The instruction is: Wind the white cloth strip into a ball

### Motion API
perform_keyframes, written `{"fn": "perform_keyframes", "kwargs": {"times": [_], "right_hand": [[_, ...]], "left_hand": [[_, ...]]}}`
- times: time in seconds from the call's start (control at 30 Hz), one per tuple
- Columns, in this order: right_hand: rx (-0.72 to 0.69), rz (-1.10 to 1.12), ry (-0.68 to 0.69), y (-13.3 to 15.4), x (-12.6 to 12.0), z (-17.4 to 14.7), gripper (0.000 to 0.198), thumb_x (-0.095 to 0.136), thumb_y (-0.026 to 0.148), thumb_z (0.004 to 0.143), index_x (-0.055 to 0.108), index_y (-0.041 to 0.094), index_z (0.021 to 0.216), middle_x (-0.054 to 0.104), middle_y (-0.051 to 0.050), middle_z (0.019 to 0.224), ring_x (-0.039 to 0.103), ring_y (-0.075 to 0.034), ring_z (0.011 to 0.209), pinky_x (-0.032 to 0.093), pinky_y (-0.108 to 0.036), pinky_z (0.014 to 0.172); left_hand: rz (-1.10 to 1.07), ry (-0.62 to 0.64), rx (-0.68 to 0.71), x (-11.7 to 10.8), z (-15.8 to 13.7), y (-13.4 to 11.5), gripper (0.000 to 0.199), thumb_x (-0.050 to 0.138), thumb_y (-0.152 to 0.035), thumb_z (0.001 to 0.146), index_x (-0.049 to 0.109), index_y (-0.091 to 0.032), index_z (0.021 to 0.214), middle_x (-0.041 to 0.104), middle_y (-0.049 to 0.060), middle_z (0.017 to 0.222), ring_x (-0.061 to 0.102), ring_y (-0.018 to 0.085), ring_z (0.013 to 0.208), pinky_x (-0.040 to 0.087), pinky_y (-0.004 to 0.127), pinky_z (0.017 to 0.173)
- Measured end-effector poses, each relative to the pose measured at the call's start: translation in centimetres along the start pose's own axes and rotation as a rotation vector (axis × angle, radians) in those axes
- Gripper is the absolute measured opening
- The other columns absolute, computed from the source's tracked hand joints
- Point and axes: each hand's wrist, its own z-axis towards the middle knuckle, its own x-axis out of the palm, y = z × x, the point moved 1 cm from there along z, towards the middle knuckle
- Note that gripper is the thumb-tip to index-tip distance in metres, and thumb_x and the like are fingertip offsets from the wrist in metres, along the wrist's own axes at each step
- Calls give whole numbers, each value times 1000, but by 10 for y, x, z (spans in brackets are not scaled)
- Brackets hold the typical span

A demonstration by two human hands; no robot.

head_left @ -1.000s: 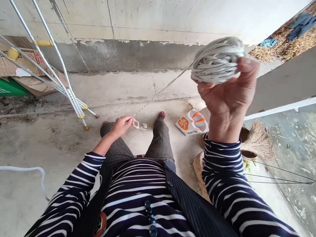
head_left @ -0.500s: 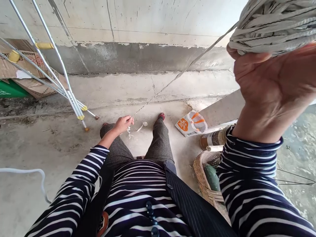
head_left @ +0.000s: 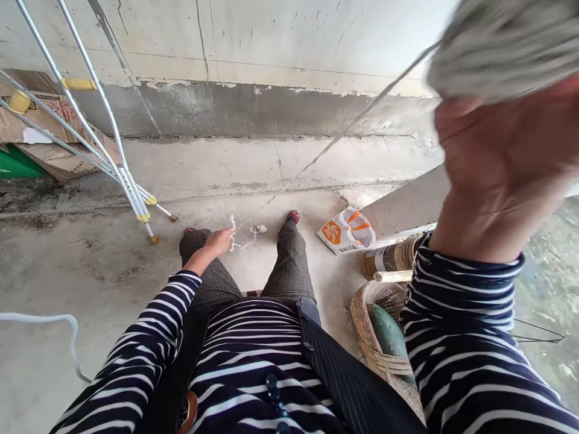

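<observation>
High at the upper right, my right hand holds up a thick ball of grey-white yarn, smeared by motion and cut off by the frame edge. From it a twisted strand runs taut and slanting down to my left hand. My left hand is closed in a pinch on this strand, low in front of my left knee; its fingertips are partly hidden. Loose white ends hang by the fingers. A small knotted bit of yarn shows between my feet, just right of that hand.
Metal crutches lean at the left before cardboard boxes. To the right are a white-and-orange carton, a jar and a wicker basket holding a green melon or gourd. A concrete wall stands ahead.
My left hand has moved slightly left and down, still pinching the strand. The right hand and the ball have shifted a little right and now blur.
</observation>
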Motion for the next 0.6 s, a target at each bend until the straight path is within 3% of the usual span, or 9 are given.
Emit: {"fn": "perform_keyframes", "kwargs": {"times": [0.07, 0.13, 0.2, 0.3, 0.37, 0.5, 0.6], "right_hand": [[-95, -257, 125, -26, -3, 4, 45, 98, 20, 59, 74, 32, 95, 77, -1, 115, 71, -24, 107, 62, -21, 53], [-20, -389, 118, -57, -11, 10, 43, 96, 27, 58, 71, 29, 93, 75, -3, 108, 68, -20, 83, 55, -22, 41], [78, -427, 138, -86, -18, 15, 48, 91, 20, 60, 68, 28, 102, 72, -1, 107, 66, -16, 75, 55, -22, 41], [191, -420, 149, -118, -22, 16, 50, 86, 15, 63, 64, 27, 106, 69, 0, 108, 71, -20, 91, 58, -22, 48], [228, -385, 154, -132, -20, 15, 50, 86, 14, 63, 62, 27, 105, 69, 0, 110, 71, -23, 104, 63, -25, 57], [217, -313, 142, -150, -16, 15, 52, 86, 22, 64, 59, 30, 108, 69, 1, 110, 71, -24, 108, 67, -31, 66], [218, -334, 92, -145, -18, 19, 50, 86, 28, 66, 60, 29, 109, 70, 0, 108, 70, -22, 101, 63, -29, 60]], "left_hand": [[1, -54, 19, -2, 1, -12, 30, 69, -23, 83, 75, -24, 113, 78, 12, 122, 74, 28, 96, 54, 33, 80], [-35, -115, 65, -8, 1, -33, 38, 69, -23, 85, 73, -22, 123, 74, 15, 132, 73, 29, 104, 57, 37, 88], [-114, -167, 152, -17, 0, -61, 38, 65, -27, 91, 71, -20, 128, 72, 15, 135, 72, 30, 112, 56, 39, 98], [-286, -219, 371, -32, -2, -109, 39, 60, -36, 98, 67, -19, 133, 72, 12, 135, 67, 28, 124, 50, 39, 110], [-398, -248, 488, -40, -3, -138, 42, 59, -42, 100, 65, -18, 134, 73, 11, 132, 67, 27, 125, 52, 37, 107], [-397, -313, 535, -43, -9, -173, 34, 58, -46, 101, 73, -16, 101, 77, 6, 95, 71, 25, 103, 56, 32, 88], [-379, -226, 524, -36, -20, -170, 40, 50, -44, 103, 71, -17, 82, 74, 4, 82, 70, 20, 84, 53, 28, 79]]}}
